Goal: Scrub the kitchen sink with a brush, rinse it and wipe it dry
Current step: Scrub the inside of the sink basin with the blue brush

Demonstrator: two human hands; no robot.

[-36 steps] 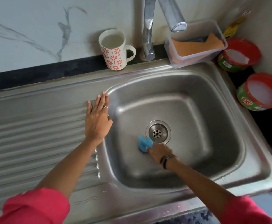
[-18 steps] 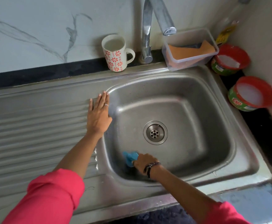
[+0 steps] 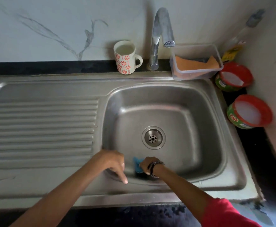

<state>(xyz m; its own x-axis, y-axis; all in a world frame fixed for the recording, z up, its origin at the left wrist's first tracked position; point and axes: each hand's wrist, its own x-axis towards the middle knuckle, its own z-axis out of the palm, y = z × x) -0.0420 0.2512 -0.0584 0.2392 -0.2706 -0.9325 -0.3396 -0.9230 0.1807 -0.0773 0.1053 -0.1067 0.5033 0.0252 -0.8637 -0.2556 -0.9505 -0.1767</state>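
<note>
Steel sink [image 3: 199, 89], right grip [image 3: 147, 166] curled round blue brush [image 3: 138, 164], left grip [image 3: 112, 163] just beside it, fingers loosely curled, holding nothing

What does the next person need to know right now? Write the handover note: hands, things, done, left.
Right hand: grips the blue brush, pressed against the near wall of the sink basin.
Left hand: holds nothing, fingers hanging over the basin's near-left rim, index finger pointing down.
Tap: no water running.
Orange cloth: in the clear tub behind the sink.
Done: scrubbing under way; how much is covered cannot be told.
Left: finish scrubbing, rinse, wipe dry.
</note>
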